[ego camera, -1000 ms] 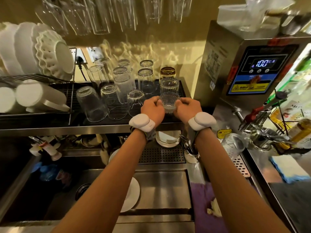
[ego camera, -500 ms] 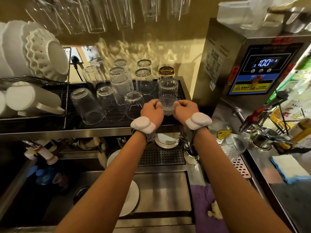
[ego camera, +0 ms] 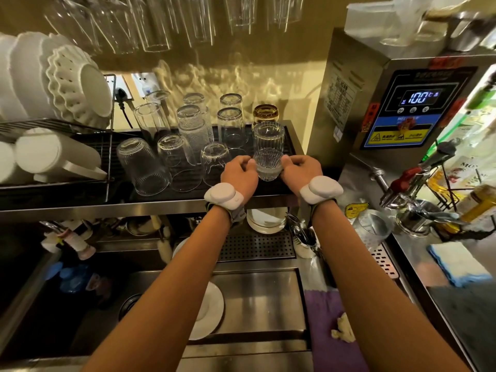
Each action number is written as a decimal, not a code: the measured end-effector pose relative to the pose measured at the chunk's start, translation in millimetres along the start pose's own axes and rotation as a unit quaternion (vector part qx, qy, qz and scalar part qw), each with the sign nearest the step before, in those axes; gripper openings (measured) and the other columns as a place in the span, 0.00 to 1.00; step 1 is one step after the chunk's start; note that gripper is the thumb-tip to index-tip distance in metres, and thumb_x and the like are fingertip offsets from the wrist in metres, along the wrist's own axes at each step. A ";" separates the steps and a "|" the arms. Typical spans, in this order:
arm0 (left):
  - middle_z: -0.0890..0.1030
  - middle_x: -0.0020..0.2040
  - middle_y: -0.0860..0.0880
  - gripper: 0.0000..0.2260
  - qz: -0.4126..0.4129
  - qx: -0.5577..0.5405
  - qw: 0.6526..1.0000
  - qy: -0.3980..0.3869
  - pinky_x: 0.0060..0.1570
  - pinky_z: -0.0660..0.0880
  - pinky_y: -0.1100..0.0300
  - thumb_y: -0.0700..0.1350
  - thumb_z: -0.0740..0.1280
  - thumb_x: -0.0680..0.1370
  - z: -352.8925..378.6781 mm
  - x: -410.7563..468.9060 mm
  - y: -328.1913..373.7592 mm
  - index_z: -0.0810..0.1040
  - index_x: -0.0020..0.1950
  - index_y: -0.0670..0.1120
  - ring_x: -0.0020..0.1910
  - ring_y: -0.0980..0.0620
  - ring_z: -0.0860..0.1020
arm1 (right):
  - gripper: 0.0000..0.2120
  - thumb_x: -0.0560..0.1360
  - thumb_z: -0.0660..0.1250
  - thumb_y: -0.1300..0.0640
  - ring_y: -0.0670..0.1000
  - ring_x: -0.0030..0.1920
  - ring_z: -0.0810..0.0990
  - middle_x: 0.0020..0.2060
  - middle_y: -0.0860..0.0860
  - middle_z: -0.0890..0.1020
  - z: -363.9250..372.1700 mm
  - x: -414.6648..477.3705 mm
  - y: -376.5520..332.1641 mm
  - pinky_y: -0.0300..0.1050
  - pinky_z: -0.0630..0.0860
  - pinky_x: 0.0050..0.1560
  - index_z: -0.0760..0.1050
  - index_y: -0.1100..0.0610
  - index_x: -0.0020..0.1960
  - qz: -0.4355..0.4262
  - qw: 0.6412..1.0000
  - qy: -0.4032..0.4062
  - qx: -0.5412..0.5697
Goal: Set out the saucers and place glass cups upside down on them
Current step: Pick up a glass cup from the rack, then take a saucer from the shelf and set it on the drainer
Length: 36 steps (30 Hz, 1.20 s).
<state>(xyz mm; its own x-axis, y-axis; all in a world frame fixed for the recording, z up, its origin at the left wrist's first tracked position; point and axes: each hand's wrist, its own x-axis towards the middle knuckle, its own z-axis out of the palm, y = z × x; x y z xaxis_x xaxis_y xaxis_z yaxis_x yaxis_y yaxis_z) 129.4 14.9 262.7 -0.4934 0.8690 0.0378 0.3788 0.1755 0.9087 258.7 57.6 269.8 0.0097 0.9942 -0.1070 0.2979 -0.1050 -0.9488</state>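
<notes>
A ribbed glass cup [ego camera: 268, 163] is pinched from both sides, my left hand [ego camera: 239, 174] on its left and my right hand [ego camera: 300, 171] on its right, at the front edge of the black drying tray [ego camera: 291, 146]. Another ribbed glass [ego camera: 269, 135] stands directly behind it. Several clear glasses stand upside down on the tray, among them a tumbler [ego camera: 143, 167] at the left and a small glass [ego camera: 214, 159] beside my left hand. A white saucer [ego camera: 208, 311] lies on the steel counter under my left forearm. A stack of white saucers [ego camera: 265, 220] sits under the shelf.
A hot-water machine [ego camera: 402, 98] reading 100 stands at the right. White plates [ego camera: 67, 81] and mugs [ego camera: 56, 154] fill a wire rack at the left. A sink [ego camera: 80, 304] lies lower left, a purple cloth [ego camera: 327, 326] and a blue-edged cloth [ego camera: 456, 264] at the right. Glasses hang overhead.
Both hands stay on the ribbed glass at the tray's front edge; it has sunk slightly lower. The view has shifted a little to the right.
</notes>
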 end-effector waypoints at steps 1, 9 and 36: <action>0.82 0.51 0.47 0.15 -0.002 -0.005 1.000 0.005 0.56 0.81 0.46 0.49 0.62 0.81 -1.8 -2.6 -1.4 0.77 0.64 0.45 0.52 0.45 0.82 | 0.19 0.76 0.66 0.45 0.59 0.55 0.84 0.53 0.57 0.85 -1.1 -3.1 0.4 0.59 0.80 0.62 0.78 0.57 0.60 -0.001 1.000 -0.001 0.008; 0.83 0.51 0.44 0.06 -0.009 -0.046 0.999 0.006 0.54 0.81 0.45 0.46 0.64 0.80 -14.7 -39.3 -14.0 0.77 0.54 0.47 0.49 0.47 0.84 | 0.05 0.75 0.68 0.47 0.57 0.52 0.85 0.48 0.54 0.85 -4.4 -38.8 15.7 0.60 0.81 0.59 0.75 0.47 0.44 -0.008 0.998 0.019 0.057; 0.84 0.36 0.51 0.05 -0.135 0.020 0.983 -0.121 0.41 0.80 0.58 0.48 0.66 0.79 57.3 -12.4 -202.9 0.75 0.43 0.53 0.35 0.53 0.84 | 0.07 0.78 0.67 0.51 0.63 0.50 0.85 0.47 0.59 0.85 73.7 -40.8 200.6 0.56 0.82 0.55 0.74 0.55 0.45 0.158 0.985 0.004 -0.067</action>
<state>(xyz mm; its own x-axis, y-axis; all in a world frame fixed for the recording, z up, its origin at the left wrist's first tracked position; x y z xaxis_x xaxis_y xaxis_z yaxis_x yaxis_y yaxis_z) 103.5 -4.9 54.1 -0.3815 0.8720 -0.3066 0.2930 0.4286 0.8547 247.7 -5.7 61.9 0.1293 0.9123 -0.3885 0.4022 -0.4064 -0.8204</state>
